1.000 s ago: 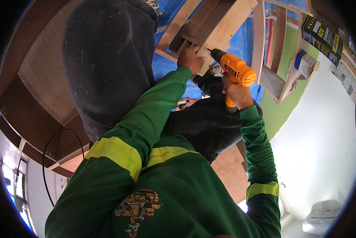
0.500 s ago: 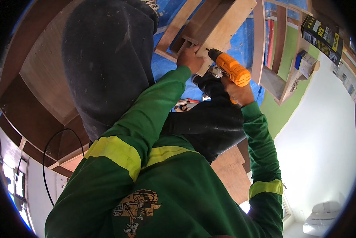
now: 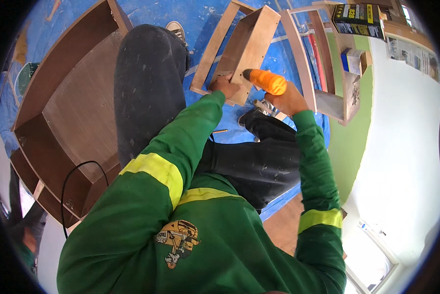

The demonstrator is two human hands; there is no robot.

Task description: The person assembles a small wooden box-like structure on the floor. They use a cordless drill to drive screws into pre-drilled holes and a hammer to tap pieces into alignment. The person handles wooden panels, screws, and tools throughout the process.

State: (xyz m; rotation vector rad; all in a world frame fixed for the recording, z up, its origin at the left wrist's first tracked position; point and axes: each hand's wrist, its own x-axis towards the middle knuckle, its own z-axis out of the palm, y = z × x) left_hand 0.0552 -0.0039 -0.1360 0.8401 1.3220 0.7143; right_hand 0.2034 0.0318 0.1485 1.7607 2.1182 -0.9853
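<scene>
My right hand is wrapped round the grip of an orange cordless drill. Its dark chuck points left at the face of a pale plywood board, close to a row of small dark holes. That board is one side of a narrow wooden drawer box, which stands tilted in front of me. At the box's near end my left hand grips the edge, fingers curled over the wood. Whether the bit touches the board I cannot tell. My knees, in dark trousers, are on either side below the box.
A large brown cabinet carcass lies at left, with a black cable beside it. Blue sheeting covers the floor, with a pencil on it. To the right stand an open wooden frame and a black-and-yellow box.
The view has shifted, showing more floor and cabinet. The drill has swung to lie more sideways, its chuck now close against the board. My left hand keeps its hold on the box.
</scene>
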